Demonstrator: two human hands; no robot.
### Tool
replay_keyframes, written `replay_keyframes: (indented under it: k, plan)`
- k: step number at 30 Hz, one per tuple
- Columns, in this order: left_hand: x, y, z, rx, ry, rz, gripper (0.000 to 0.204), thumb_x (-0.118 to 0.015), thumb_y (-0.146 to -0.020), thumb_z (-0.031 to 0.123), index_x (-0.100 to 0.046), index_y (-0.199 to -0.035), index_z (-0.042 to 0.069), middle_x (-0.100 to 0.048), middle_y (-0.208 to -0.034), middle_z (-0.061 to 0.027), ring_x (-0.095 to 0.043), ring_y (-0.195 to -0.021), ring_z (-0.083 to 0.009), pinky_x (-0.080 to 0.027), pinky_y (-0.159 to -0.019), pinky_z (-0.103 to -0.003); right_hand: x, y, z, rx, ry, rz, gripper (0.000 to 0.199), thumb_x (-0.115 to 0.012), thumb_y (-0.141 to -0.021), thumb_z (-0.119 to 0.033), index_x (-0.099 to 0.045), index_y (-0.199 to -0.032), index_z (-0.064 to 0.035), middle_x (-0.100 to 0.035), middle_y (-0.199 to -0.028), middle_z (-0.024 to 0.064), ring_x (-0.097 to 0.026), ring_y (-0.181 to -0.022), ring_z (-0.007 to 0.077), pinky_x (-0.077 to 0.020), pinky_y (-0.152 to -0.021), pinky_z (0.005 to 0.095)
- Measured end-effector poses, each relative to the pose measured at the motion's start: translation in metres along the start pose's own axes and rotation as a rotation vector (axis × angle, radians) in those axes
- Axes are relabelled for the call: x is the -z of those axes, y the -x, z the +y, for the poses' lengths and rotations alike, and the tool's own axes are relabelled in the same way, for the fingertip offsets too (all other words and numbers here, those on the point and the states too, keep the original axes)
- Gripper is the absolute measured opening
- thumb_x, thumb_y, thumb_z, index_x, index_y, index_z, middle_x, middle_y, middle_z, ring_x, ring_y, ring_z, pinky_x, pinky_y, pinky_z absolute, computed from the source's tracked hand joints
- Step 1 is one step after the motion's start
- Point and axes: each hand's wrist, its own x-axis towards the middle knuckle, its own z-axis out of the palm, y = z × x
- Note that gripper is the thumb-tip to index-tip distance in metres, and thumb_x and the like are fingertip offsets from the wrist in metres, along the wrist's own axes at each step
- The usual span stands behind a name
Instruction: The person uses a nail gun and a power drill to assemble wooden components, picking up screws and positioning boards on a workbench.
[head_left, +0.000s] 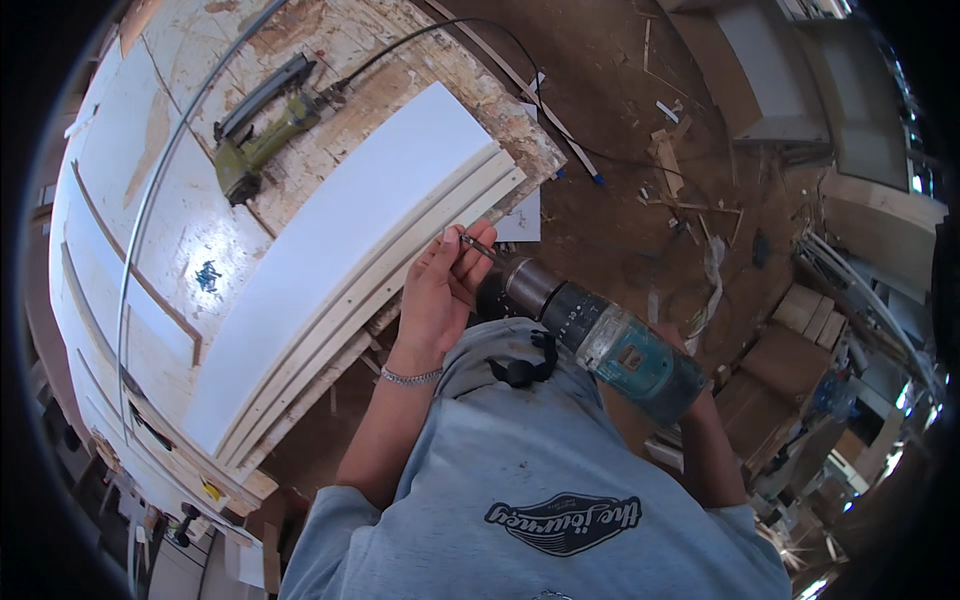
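The fingers of my left hand (432, 290) pinch a small dark screw (463, 238) at the tip of the drill's bit. My right hand (695, 385) is wrapped round the grip of a teal and black cordless drill (625, 360), which hides most of its fingers. The drill lies level in front of my belly, its chuck pointing at the left hand. Just beyond the left hand, a long white panel (330, 240) rests on the workbench (180, 60). Pale wooden strips (370, 290) with small holes run along its near edge.
A green air nailer (265, 145) with a dark hose lies on the bench. A small pile of dark screws (207, 276) sits on the white surface to the left. Wood scraps (668, 165) litter the floor, and cardboard boxes (790, 350) stand at the right.
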Motion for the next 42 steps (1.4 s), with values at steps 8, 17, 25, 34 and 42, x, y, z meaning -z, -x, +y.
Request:
replay_keyframes:
  k: [8,17,25,34,42]
  plan:
    - [-0.019,-0.057,-0.022,0.139,0.027,-0.106,0.027,-0.048,-0.105,0.02,-0.056,-0.118,-0.003,-0.064,-0.124,-0.0182,-0.067,-0.108,-0.0195,-0.059,-0.087,-0.026,0.064,-0.008,0.019,-0.006,0.059,0.055,0.052,-0.077,-0.081,-0.024,-0.059,-0.126,-0.0049,-0.065,-0.113,0.0103,-0.062,-0.103,0.0218,-0.05,-0.088,0.035]
    - [-0.025,-0.112,-0.049,0.145,0.478,-0.156,0.026,-0.044,-0.105,0.011,-0.05,-0.125,-0.004,-0.059,-0.13,-0.0205,-0.063,-0.118,-0.0217,-0.055,-0.097,-0.028,0.053,-0.063,-0.088,0.198,0.988,-0.012,0.034,-0.077,-0.083,-0.018,-0.066,-0.113,-0.0064,-0.067,-0.111,0.013,-0.064,-0.099,0.0301,-0.0493,-0.088,0.0388]
    - [-0.029,-0.121,-0.052,0.15,0.676,-0.081,0.025,-0.039,-0.106,0.01,-0.05,-0.123,-0.006,-0.06,-0.127,-0.0211,-0.062,-0.119,-0.0252,-0.054,-0.099,-0.032,0.041,-0.089,-0.127,0.126,0.97,-0.02,0.028,-0.074,-0.085,-0.019,-0.067,-0.109,-0.005,-0.069,-0.105,0.0131,-0.066,-0.096,0.0311,-0.0514,-0.086,0.0398]
    - [-0.029,-0.119,-0.046,0.158,0.728,-0.073,0.026,-0.039,-0.105,0.007,-0.048,-0.124,-0.009,-0.058,-0.128,-0.0247,-0.058,-0.124,-0.0283,-0.051,-0.105,-0.032,0.03,-0.094,-0.147,0.12,1.059,-0.03,0.023,-0.071,-0.088,-0.014,-0.067,-0.109,-0.0068,-0.068,-0.095,0.0049,-0.062,-0.085,0.0163,-0.0516,-0.078,0.0329]
    - [-0.043,-0.124,-0.046,0.097,0.785,0.021,0.033,-0.03,-0.108,0.014,-0.042,-0.127,-0.011,-0.059,-0.125,-0.0251,-0.062,-0.117,-0.0301,-0.054,-0.102,-0.037,0.038,-0.101,-0.146,0.081,0.972,-0.03,0.028,-0.075,-0.085,-0.018,-0.068,-0.11,-0.006,-0.07,-0.102,0.0125,-0.066,-0.091,0.0287,-0.0528,-0.082,0.0386]
